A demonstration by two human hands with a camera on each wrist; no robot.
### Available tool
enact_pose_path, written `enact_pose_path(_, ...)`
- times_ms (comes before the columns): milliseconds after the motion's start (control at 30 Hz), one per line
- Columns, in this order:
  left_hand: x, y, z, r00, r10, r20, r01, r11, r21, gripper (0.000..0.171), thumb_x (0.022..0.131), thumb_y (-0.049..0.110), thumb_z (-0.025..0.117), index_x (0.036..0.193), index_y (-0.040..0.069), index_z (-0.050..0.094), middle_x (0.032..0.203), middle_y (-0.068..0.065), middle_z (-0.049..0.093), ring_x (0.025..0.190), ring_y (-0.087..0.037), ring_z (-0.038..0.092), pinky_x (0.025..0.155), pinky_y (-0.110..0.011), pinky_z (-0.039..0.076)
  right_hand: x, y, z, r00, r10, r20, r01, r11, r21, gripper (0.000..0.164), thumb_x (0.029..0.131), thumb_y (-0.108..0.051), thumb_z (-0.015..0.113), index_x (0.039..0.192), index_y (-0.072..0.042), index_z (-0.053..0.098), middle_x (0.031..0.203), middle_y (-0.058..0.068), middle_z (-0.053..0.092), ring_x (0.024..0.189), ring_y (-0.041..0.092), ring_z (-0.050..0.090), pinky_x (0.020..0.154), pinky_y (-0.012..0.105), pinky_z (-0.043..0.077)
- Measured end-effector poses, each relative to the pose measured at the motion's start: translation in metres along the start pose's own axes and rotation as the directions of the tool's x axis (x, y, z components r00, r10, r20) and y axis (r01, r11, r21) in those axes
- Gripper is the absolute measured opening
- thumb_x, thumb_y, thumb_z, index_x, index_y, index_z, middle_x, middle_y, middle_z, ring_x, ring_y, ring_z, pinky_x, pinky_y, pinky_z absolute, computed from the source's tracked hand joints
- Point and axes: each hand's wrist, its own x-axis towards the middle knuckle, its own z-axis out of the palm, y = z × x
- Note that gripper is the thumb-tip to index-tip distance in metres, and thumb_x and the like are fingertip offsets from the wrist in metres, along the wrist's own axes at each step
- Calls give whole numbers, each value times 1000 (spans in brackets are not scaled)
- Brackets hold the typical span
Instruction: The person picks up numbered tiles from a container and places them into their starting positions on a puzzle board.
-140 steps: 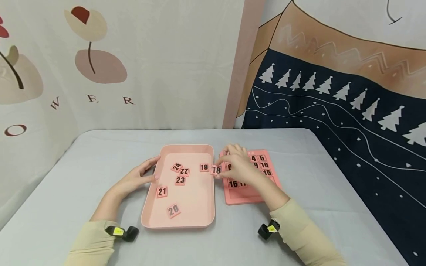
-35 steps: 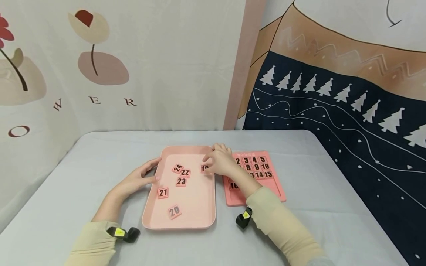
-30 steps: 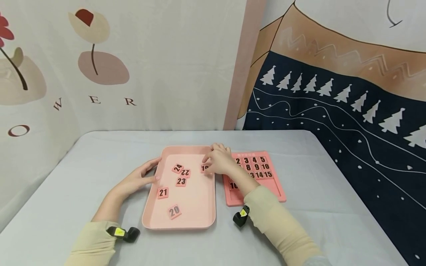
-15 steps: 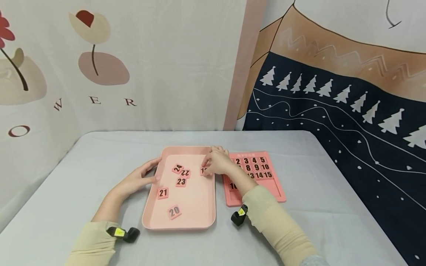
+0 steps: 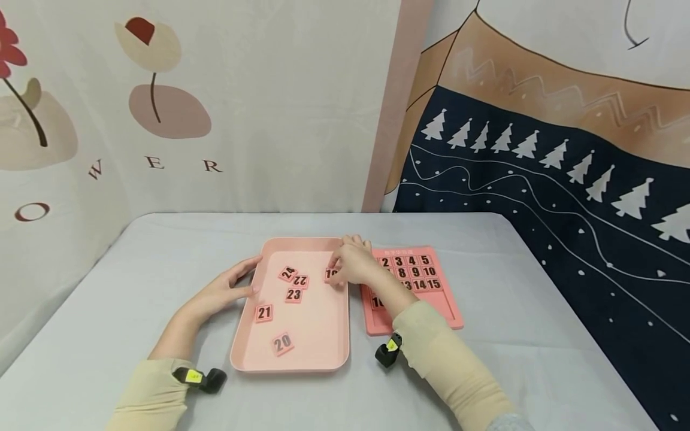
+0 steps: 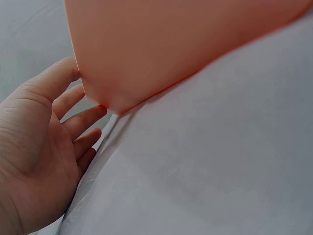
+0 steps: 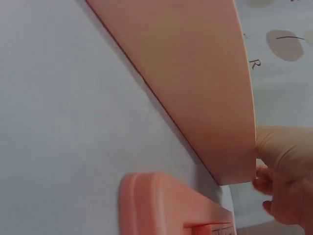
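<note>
A pink tray (image 5: 309, 353) holds loose number tiles. My left hand (image 5: 218, 293) touches the tray's left rim with extended fingers and thumb; the left wrist view has those fingers along the tray's outer wall. Over the tray's right side, my right hand (image 5: 353, 263) pinches the 19 tile (image 5: 328, 273) between thumb and fingers, partly covering it. Other tiles lie in the tray: 24 (image 5: 288, 273), 22 (image 5: 300, 281), 23 (image 5: 293, 294), 21 (image 5: 263, 313) and 20 (image 5: 283, 343). The tray wall hides the right fingertips in the right wrist view.
Right of the tray lies a pink number board (image 5: 415, 326) with rows of tiles; my right forearm crosses over its left part and hides some of them. A pale cloth covers the table (image 5: 517, 287). Printed curtains (image 5: 286, 120) hang behind.
Earlier my right hand held the 18 tile between tray and board. It has since moved left to the 19 tile, and the 18 is out of sight. My left hand stays at the rim.
</note>
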Motion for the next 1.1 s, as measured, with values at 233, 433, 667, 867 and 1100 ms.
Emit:
enact_pose_path(233,1,1,0,1000,-2,4,2,1000,13,72,90,14,66,150,4,27,155,-18,23,142,-37,14,112,-56,8,-15,6,-20,979,-68,-191,85,993,80,26,70,-34,85,91,-23,74,104,-1,47,102,21,36,86,41,26)
enact_pose_path(433,1,3,-3,1000,5,0,-5,1000,18,72,90,14,65,150,5,27,155,-18,23,142,-37,13,112,-57,7,-37,10,-42,949,-124,-290,166,978,125,24,70,-30,85,90,-21,75,98,-3,41,99,20,33,84,41,24)
enact_pose_path(667,1,2,-2,1000,-2,-3,2,1000,21,71,90,13,66,150,4,28,154,-17,24,142,-36,14,112,-56,9,-70,28,-53,935,-153,-319,195,976,103,25,67,-29,88,87,-21,75,99,-2,43,100,21,35,82,41,25)
enact_pose_path(867,1,2,-2,1000,6,8,-7,1000,12,71,91,12,65,150,5,27,154,-18,24,141,-36,17,112,-55,10,-93,50,-55,943,-152,-297,176,983,57,25,65,-29,88,84,-22,74,99,-3,44,97,21,36,82,40,25)
enact_pose_path(1100,1,2,-1,1000,6,18,-6,1000,22,70,92,13,63,151,6,27,155,-17,24,141,-36,17,112,-54,11,-117,76,-55,953,-140,-269,160,986,56,24,65,-30,88,84,-21,75,100,-2,48,95,19,35,82,40,25)
